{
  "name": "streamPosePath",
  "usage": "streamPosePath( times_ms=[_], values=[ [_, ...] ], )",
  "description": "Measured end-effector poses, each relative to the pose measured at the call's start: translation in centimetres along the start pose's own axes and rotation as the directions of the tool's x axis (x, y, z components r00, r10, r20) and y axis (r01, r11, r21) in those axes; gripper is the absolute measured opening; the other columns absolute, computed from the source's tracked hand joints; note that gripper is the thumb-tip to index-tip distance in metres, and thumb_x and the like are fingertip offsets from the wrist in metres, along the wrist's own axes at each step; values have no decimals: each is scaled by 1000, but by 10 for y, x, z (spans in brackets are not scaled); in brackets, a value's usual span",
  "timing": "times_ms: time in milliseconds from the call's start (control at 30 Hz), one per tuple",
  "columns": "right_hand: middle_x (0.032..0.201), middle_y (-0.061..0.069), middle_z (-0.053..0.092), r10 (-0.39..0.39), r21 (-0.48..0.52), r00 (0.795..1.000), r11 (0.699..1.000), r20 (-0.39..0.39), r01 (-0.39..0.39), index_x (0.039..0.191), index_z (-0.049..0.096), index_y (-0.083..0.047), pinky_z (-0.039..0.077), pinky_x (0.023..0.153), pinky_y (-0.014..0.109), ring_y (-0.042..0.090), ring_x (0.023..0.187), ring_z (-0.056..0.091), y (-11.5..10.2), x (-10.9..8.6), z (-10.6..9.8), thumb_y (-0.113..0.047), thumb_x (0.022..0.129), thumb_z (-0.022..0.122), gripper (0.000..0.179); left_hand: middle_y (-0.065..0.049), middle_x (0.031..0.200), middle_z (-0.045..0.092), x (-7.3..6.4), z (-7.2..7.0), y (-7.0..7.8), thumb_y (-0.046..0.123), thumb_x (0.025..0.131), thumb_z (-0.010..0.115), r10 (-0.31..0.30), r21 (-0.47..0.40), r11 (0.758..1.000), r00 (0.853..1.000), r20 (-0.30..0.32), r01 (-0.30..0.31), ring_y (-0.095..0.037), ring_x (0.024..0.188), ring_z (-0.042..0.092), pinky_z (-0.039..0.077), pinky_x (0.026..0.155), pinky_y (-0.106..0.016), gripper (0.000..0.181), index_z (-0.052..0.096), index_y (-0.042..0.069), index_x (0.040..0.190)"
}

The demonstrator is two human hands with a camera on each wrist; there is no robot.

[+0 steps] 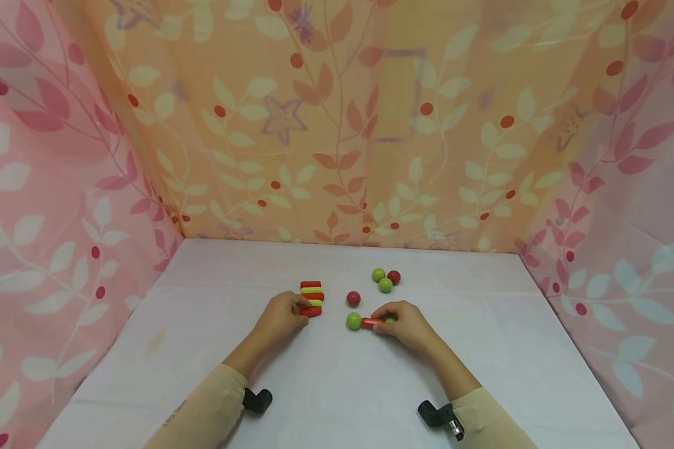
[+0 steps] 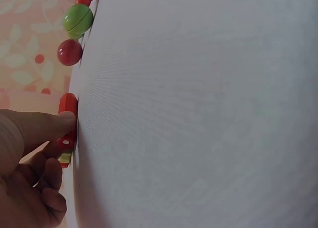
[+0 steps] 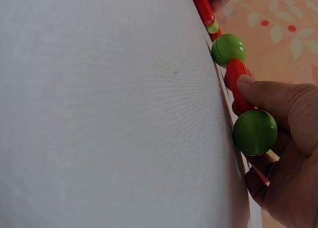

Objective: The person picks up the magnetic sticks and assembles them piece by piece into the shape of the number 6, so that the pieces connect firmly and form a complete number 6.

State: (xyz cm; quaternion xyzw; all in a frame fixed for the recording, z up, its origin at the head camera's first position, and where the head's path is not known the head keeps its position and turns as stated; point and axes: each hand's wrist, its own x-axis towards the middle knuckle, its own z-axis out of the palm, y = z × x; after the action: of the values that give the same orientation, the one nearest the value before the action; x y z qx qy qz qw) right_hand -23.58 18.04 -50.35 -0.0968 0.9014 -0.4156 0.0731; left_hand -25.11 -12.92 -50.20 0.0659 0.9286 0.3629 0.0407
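The right hand (image 1: 407, 324) pinches a red rod (image 1: 373, 323) with a green ball (image 1: 354, 321) at either end; these three look joined already. Opposite, the left hand (image 1: 283, 317) grips the nearest red stick (image 1: 311, 311) of five in a row (red and yellow-green alternating), none bearing balls. Beyond sits a lone red ball (image 1: 353, 299); farther, two green balls (image 1: 379, 274) and another red ball (image 1: 394, 277) cluster, unattached.

Between the hands (image 1: 281, 317) (image 1: 407, 324), a narrow gap on the table (image 1: 342, 386) separates the stick row (image 1: 312, 297) from the lone red ball (image 1: 353, 299) and leftmost green ball (image 1: 354, 321), which block the way rightward.
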Motion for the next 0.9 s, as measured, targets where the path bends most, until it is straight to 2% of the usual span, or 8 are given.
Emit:
streamPosePath(
  times_ms=[200,400,633,900],
  values=[
    [89,-12,61,-8,-2,1000,1000,-4,8,86,69,-32,36,86,37,15,92,48,0,0,0,-30,71,78,18,5,90,59,0,1,0,19,71,79,-20,41,999,1000,11,20,-16,80,50,45,68,-28,26,69,21,95],
    [89,-12,61,-10,-6,1000,1000,-5,10,86,69,-32,37,85,37,15,92,48,1,-1,0,-31,71,78,18,7,92,60,-1,2,0,21,72,78,-38,24,999,999,19,38,-15,85,52,48,75,-31,26,68,22,95],
    [88,-13,61,-16,-9,1000,1000,-16,16,87,69,-32,37,84,36,14,92,49,1,-1,1,-30,72,77,17,5,87,60,-6,-1,1,21,72,78,-9,-17,1000,1000,23,9,-16,77,51,45,65,-28,24,68,19,94],
    [90,-14,62,-24,-18,1000,1000,-12,24,88,69,-32,38,83,35,13,91,51,2,0,0,-33,72,77,18,5,85,60,-14,-3,12,25,73,76,-24,-101,994,998,50,29,-16,73,53,46,61,-27,20,67,21,90]
  ],
)
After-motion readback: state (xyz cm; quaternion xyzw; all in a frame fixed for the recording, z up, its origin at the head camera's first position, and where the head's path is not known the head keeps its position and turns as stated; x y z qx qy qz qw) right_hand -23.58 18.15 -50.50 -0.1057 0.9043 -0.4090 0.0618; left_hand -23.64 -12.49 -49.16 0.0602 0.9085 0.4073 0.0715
